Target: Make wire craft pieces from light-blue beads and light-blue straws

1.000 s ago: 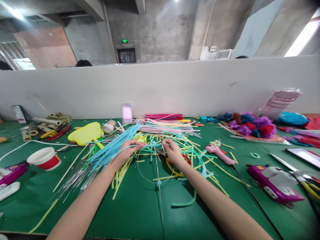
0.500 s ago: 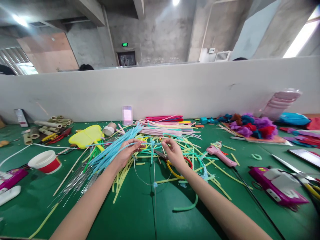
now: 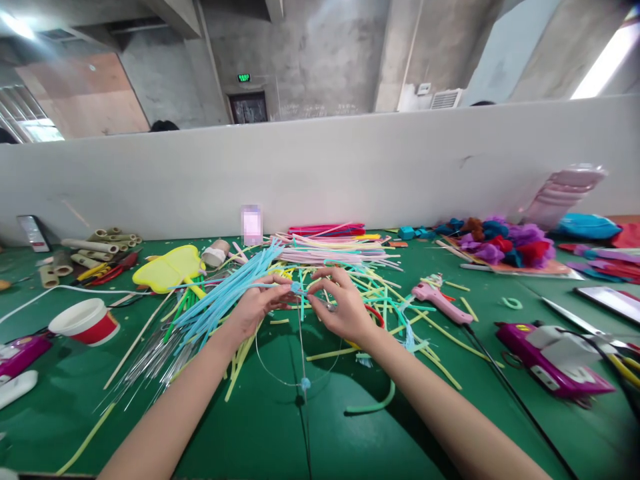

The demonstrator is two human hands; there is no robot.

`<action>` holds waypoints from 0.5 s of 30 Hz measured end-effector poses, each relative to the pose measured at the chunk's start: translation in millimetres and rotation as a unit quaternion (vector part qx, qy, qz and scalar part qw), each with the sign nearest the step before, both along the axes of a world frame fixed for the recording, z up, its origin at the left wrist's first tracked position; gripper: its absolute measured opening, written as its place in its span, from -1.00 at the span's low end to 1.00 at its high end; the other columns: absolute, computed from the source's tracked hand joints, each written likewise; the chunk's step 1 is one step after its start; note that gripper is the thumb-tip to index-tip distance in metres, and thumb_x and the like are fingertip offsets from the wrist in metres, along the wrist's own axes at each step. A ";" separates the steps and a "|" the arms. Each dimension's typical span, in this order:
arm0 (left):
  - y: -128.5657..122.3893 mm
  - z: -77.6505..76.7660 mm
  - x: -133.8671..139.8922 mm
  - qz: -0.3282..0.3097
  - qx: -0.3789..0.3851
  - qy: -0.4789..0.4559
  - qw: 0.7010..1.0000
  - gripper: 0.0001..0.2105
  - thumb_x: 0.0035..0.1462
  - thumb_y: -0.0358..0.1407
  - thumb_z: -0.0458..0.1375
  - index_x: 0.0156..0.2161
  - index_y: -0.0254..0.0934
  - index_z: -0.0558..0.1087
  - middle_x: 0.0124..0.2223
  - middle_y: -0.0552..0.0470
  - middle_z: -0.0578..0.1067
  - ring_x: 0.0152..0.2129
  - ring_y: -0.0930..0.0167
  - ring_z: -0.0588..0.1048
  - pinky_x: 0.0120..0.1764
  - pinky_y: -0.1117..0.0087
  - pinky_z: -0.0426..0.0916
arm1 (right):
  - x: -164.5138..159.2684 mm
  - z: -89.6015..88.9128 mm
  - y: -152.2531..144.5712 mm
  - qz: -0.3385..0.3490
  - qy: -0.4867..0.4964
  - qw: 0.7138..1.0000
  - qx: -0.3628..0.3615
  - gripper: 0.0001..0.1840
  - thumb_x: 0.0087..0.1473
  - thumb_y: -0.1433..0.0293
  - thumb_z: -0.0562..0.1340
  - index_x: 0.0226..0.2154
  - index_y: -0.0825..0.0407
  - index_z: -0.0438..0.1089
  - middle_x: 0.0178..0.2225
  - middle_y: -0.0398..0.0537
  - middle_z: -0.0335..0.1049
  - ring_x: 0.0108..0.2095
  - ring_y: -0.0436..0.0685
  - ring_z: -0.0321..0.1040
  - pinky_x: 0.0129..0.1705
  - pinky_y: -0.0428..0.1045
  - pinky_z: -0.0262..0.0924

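Note:
A thin wire hoop point(image 3: 273, 375) on a long straight wire stem point(image 3: 301, 340) stands upright in front of me. Fuzzy blue knots bind it: an upper knot point(image 3: 295, 287) between my hands and a lower knot point(image 3: 305, 383) at the hoop's bottom. My left hand point(image 3: 257, 303) is closed on the hoop's top, with fingertips against the upper knot. From the knot's right side a short blue pipe cleaner end sticks out, and my right hand point(image 3: 340, 303) pinches it between thumb and forefinger. Scissors point(image 3: 373, 317) with red and yellow handles lie partly hidden beneath my right hand.
Blue pipe cleaners point(image 3: 220, 297) lie left of centre; pink ones point(image 3: 335, 252) lie behind. A pink glue gun point(image 3: 440, 303) and purple power strip point(image 3: 550, 367) are at right. On the left are a paper cup point(image 3: 87, 323) and a yellow fan-shaped piece point(image 3: 167, 269).
My right hand has come left to the upper knot and its fingers have closed beside it. The hoop and knot have shifted slightly left, and the view has moved a little.

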State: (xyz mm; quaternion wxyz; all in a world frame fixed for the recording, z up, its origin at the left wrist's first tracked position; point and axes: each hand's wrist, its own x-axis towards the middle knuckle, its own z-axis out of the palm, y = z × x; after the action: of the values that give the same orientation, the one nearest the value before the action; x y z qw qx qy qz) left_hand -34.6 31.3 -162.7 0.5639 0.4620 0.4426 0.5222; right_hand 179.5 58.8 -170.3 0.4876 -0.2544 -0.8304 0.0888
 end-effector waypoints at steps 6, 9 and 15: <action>-2.6 5.6 3.1 0.001 -0.041 0.004 0.999 -0.69 -0.07 -0.32 0.40 -0.17 -0.28 0.50 -0.33 0.00 0.63 -0.29 0.26 0.65 -0.27 0.33 0.48 | 0.2 2.8 -1.4 0.010 -0.007 1.000 0.009 -0.94 0.16 0.44 0.23 -0.29 -0.02 0.43 -0.09 0.07 0.39 -0.02 0.23 0.35 0.11 0.21 0.21; -3.2 5.5 5.0 0.008 -0.040 0.005 0.999 -0.70 -0.07 -0.32 0.40 -0.19 -0.28 0.50 -0.30 0.00 0.63 -0.28 0.26 0.64 -0.28 0.34 0.48 | -0.3 -0.2 2.4 0.016 0.012 0.999 -0.038 -0.94 0.16 0.43 0.24 -0.30 -0.03 0.44 -0.10 0.07 0.40 -0.02 0.23 0.38 0.07 0.17 0.26; -3.5 6.9 7.5 0.009 -0.030 0.014 0.999 -0.69 -0.11 -0.32 0.41 -0.22 -0.28 0.48 -0.27 0.01 0.61 -0.29 0.27 0.63 -0.27 0.32 0.48 | -0.9 -0.1 5.3 0.042 0.027 0.995 -0.088 -0.96 0.13 0.43 0.26 -0.32 -0.02 0.44 -0.16 0.03 0.44 -0.09 0.19 0.42 -0.01 0.12 0.31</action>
State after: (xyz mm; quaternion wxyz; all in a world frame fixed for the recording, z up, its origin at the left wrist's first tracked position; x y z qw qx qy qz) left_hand -27.0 27.8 -155.8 0.5664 0.4483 0.4698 0.5074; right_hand 178.6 64.1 -170.4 0.4818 -0.2589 -0.8157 0.1885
